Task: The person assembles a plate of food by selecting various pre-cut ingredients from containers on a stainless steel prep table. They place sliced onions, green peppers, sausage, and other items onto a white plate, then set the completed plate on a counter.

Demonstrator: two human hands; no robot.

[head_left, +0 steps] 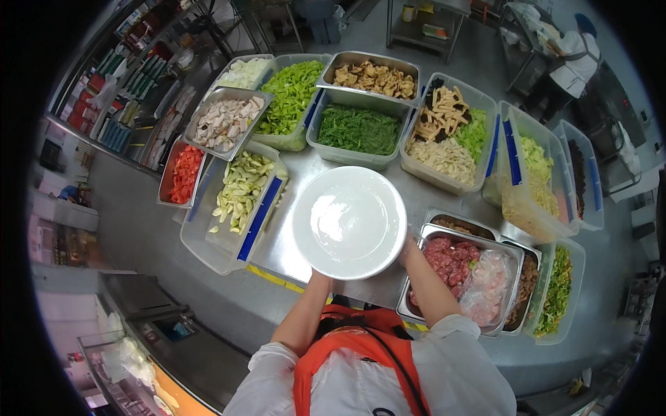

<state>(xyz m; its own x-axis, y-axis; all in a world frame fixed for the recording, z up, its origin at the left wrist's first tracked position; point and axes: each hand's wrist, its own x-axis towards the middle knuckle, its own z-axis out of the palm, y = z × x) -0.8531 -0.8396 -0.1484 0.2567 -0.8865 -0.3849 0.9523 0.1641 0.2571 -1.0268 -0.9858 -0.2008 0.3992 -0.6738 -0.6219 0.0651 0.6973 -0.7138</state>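
A round white plate [349, 222] is held level in front of me, above the steel table, with light glaring off its middle. My left hand [321, 279] grips the near left part of its rim; the fingers are hidden under the plate. At the right edge, my right hand [408, 248] holds the rim, its fingers mostly out of sight. Whether there is one plate or a stack, I cannot tell. Close beyond the plate stands a tub of chopped dark greens [357, 130]. A steel pan of raw meat [449, 263] is beside my right forearm.
Left are sliced pale green vegetables [243, 187], red pieces [185, 175] and sliced pale food [225, 125]. Light green vegetables [291, 87] and brown pieces [374, 78] stand at the back. Right are divided tubs [447, 132] and mixed chopped vegetables [555, 291]. A person [574, 62] works far right.
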